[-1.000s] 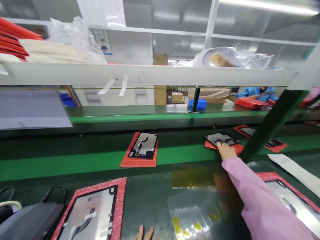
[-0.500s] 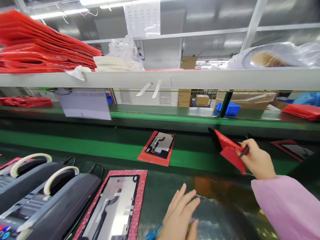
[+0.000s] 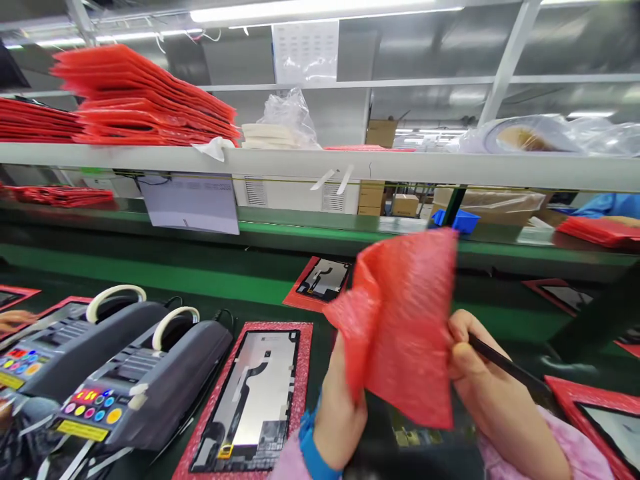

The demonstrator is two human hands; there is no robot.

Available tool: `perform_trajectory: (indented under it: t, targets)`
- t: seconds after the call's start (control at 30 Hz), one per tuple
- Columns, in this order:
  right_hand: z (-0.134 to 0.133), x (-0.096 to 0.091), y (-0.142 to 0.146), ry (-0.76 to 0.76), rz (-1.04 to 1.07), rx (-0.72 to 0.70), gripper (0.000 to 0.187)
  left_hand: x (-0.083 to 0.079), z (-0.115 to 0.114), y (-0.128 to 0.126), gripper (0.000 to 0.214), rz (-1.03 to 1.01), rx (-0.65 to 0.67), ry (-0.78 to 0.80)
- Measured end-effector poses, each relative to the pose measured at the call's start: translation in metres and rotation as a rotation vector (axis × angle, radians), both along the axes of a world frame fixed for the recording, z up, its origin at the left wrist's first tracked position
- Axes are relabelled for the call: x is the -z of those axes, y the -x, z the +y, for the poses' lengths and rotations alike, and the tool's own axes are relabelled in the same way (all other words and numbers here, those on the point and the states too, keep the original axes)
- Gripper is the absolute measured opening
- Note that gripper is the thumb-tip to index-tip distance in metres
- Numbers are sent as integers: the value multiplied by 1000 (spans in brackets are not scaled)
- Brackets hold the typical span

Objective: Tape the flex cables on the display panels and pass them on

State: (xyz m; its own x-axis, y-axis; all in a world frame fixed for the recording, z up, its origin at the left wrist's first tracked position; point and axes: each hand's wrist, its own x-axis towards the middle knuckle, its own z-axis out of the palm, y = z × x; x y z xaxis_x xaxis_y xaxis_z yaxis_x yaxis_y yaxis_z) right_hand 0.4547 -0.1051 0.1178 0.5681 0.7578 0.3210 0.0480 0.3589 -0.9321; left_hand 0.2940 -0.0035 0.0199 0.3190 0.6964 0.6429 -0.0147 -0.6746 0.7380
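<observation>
Dark green worktop (image 3: 323, 347) spreads beneath the person's hands, with room to lay the parts out side by side. Nearest, the left hand (image 3: 343, 407), a blue band (image 3: 320, 450) round its wrist, closes on the lower left of a creased red wrap (image 3: 410, 327) held up off the worktop. The right hand (image 3: 480, 373) pinches a thin dark piece (image 3: 510, 368) between thumb and fingers, fingertips seeming to touch the wrap's right edge; holding it by one end probably spares its faces, which are turned out of sight. Just left, a panel (image 3: 265, 380) lies flat on a red bubble sheet (image 3: 304, 360), presumably as padding, and a similar panel (image 3: 613, 430) lies to the right, partly cut off. Two grey machines (image 3: 170, 380) stand left, likely within easy reach, with another person's hand (image 3: 17, 319) beyond. Farther out, a green belt (image 3: 240, 287) carries a smaller-looking panel (image 3: 325, 277) on red padding. Above it, a white shelf (image 3: 280, 161) bears a stack of red sleeves (image 3: 155, 100), perhaps raised there to save work space. Past that, a blue tray (image 3: 463, 222) and a co-worker's blue sleeve (image 3: 597, 205) show.
</observation>
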Motion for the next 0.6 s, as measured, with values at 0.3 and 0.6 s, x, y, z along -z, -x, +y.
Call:
perform_trajectory:
  t: [0.3,0.6]
  targets:
    - [43,84,8,267,53,22,71,7,-18,45,53,-166,116,907]
    - [-13,86,-31,278,228,428,68,39,19,83,75,74,79,822]
